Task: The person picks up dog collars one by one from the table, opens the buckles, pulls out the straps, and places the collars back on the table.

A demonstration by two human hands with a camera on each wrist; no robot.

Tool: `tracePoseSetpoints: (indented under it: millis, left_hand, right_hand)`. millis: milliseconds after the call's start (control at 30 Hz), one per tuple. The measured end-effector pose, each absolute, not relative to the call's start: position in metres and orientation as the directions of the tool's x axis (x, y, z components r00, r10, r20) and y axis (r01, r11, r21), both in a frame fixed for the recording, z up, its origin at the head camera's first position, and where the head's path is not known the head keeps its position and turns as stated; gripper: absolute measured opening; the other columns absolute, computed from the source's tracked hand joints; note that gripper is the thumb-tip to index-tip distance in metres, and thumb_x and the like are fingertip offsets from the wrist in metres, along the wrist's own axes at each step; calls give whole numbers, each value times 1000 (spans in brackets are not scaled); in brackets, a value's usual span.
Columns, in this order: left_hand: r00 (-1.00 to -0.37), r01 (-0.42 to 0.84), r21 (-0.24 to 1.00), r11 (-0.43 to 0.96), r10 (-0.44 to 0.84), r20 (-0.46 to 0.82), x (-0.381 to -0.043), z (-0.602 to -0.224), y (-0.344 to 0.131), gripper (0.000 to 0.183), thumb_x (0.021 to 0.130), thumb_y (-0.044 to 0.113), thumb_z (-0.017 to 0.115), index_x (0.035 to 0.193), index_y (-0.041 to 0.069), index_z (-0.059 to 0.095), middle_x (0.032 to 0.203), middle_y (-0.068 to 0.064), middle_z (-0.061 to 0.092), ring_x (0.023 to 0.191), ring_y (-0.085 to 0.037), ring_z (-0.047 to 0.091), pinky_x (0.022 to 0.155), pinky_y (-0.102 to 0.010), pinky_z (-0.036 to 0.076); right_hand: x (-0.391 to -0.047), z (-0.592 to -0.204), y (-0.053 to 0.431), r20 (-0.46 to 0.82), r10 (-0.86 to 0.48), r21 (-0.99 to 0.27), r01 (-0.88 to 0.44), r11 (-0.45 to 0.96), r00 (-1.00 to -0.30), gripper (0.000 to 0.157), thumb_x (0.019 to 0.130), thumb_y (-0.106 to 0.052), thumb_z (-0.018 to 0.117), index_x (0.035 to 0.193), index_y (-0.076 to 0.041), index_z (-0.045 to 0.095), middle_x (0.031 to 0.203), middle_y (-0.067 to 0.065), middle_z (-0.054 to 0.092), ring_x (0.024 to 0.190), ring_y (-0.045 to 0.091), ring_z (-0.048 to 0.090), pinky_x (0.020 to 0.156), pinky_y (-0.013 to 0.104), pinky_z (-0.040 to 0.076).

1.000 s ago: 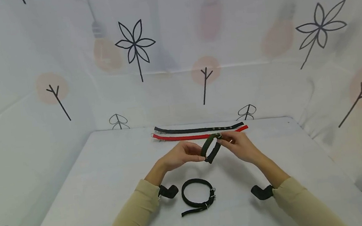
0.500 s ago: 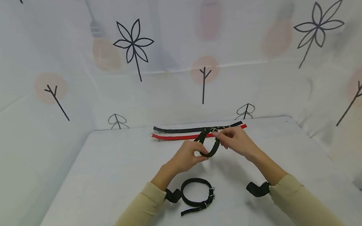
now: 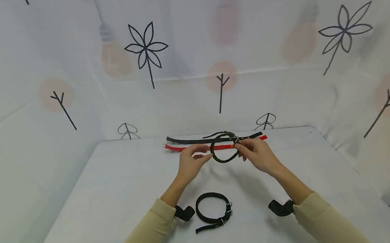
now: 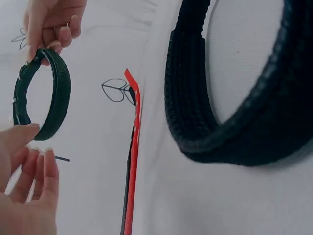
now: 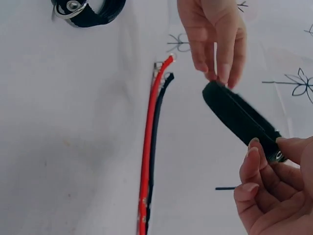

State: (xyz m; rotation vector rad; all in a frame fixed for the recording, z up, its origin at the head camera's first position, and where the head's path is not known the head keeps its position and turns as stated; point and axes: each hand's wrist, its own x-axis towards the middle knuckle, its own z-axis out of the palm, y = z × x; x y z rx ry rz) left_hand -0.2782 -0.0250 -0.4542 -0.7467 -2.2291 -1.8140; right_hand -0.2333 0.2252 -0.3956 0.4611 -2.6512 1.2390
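A dark green buckled collar (image 3: 225, 161), closed into a loop, is held up over the far part of the table. Near its buckle, my right hand (image 3: 258, 155) pinches it between thumb and fingers. At the loop's opposite side is my left hand (image 3: 190, 164), with thumb and fingers spread apart and the tips at the band. In the left wrist view the left thumb (image 4: 22, 133) meets the collar's lower edge, with the fingers apart below it. The right wrist view shows the green band (image 5: 237, 115) edge-on between both hands.
A black buckled collar (image 3: 199, 213) lies looped on the white table (image 3: 118, 210), nearer the body. Along the far edge a red collar (image 3: 174, 148) and a black collar (image 3: 191, 141) lie straight, side by side. A printed fabric backdrop (image 3: 187, 58) stands behind.
The green loop has turned to face the head view and risen slightly, its tail now pointing left. The left hand has shifted from gripping it to spread fingers; the right hand keeps its hold.
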Motion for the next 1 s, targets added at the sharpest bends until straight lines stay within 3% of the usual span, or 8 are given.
tracePoseSetpoints:
  millis: [100, 300, 500, 767, 1000]
  left_hand:
    - [-902, 360, 932, 44, 273, 335, -281, -455, -28, 33, 91, 10, 79, 122, 0, 70, 116, -12, 71, 105, -20, 70, 88, -34, 58]
    - [-883, 183, 972, -150, 410, 229, -285, -454, -30, 36, 96, 3, 70, 129, -11, 63, 118, -18, 70, 103, -25, 72, 88, -42, 59]
    - [-886, 201, 964, -176, 387, 256, -286, -454, -35, 37, 95, -1, 70, 128, -14, 62, 114, -19, 70, 99, -20, 73, 87, -41, 59]
    - [-882, 248, 960, -128, 379, 279, -287, -452, -42, 32, 93, -1, 73, 124, -9, 68, 113, -21, 72, 97, -20, 73, 85, -40, 60]
    - [-851, 276, 959, -67, 447, 276, -283, -450, -43, 31, 93, 2, 74, 122, -5, 70, 113, -21, 73, 100, -24, 73, 85, -39, 60]
  right_hand:
    - [-233, -398, 227, 303, -219, -709, -373, 598, -928, 24, 106, -24, 58, 108, -5, 73, 81, 1, 69, 70, 17, 63, 66, 32, 46]
    - [-234, -400, 226, 310, -274, -711, -413, 569, -910, 22, 106, -22, 59, 107, -4, 72, 84, 1, 70, 71, 16, 62, 64, 29, 49]
    - [-236, -398, 230, 287, -298, -693, -412, 591, -910, 22, 104, -24, 64, 111, -5, 73, 89, 5, 71, 74, 15, 64, 66, 31, 51]
    - [-238, -388, 232, 295, -249, -673, -386, 631, -922, 35, 101, -33, 68, 124, -6, 71, 99, 6, 73, 81, 21, 66, 67, 34, 53]
    - [-240, -380, 226, 371, -277, -639, -460, 617, -886, 25, 98, -29, 71, 115, -11, 75, 96, 2, 68, 82, 21, 59, 68, 33, 49]
